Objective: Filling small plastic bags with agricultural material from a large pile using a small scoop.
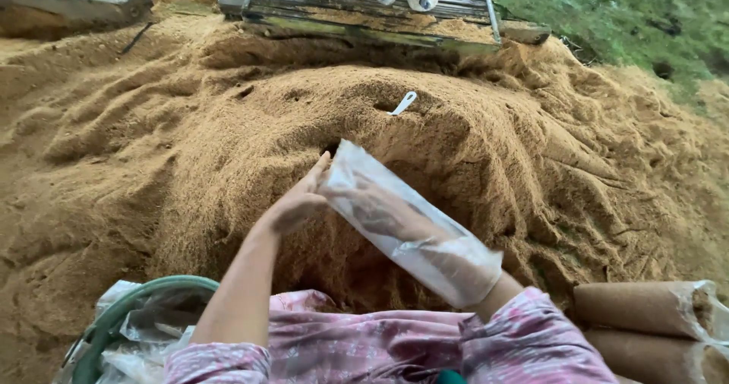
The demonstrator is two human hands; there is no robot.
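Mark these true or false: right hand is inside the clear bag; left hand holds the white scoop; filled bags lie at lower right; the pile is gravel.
1. The right hand is inside the clear plastic bag. True.
2. The left hand holds the white scoop. False: the scoop lies on the sawdust pile; the left hand touches the bag's mouth.
3. Filled bags lie at lower right. True.
4. The pile is gravel. False: fine brown sawdust.
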